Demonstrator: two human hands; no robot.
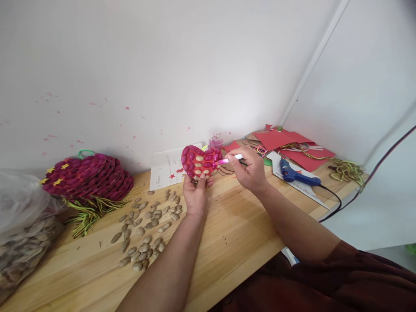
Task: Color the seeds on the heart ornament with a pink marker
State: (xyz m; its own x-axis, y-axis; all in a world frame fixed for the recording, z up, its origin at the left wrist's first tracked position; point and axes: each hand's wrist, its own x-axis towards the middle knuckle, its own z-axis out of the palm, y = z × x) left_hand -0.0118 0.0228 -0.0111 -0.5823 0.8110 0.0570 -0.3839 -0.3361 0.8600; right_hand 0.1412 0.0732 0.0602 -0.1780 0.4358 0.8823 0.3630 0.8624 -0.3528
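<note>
We're mid-painting, looks like: left hand (196, 193) clamped on the bumpy heart (191, 157) over the desk (234, 225), right hand (249, 168) clamped around the brush (234, 158). Next move probably calls for pink on those pale bumps (198, 165), heart held steady.

A loose, dark maroon garment (276, 286) catches my eye, nearly black in its deeper folds. The right sleeve (357, 275) looks soft and creased, ending near the elbow. The right forearm (302, 221), left forearm (169, 260), right hand (250, 169) and left hand (196, 195) are all bare.
</note>
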